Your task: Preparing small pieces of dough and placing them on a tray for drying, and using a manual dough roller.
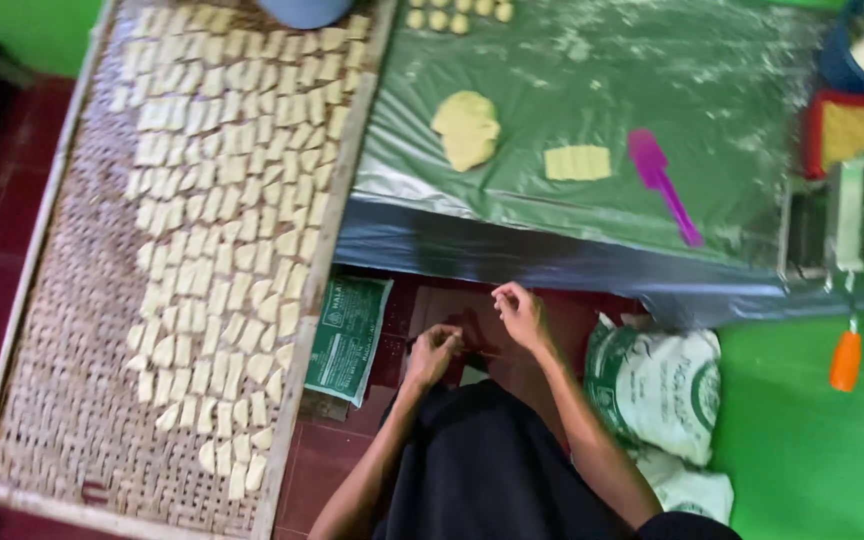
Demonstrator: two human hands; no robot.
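Note:
My left hand (433,354) is curled into a loose fist low in the middle of the view, over the red floor in front of my dark lap. A thin dark strip (474,353) shows just right of its fingers; I cannot tell whether the hand holds it. My right hand (521,314) hovers slightly higher and to the right, fingers bent with the tips drawn together. Anything between them is too small to make out. Both hands sit below the front edge of the low table (512,250), which is covered in green plastic.
A woven bamboo tray (62,400) on the left holds several pale dough pieces (222,230). On the table lie a dough lump (467,128), a flat dough rectangle (577,162) and a purple spatula (660,180). A metal roller machine (857,215) stands right. A green packet (347,338) and white sacks (657,385) lie on the floor.

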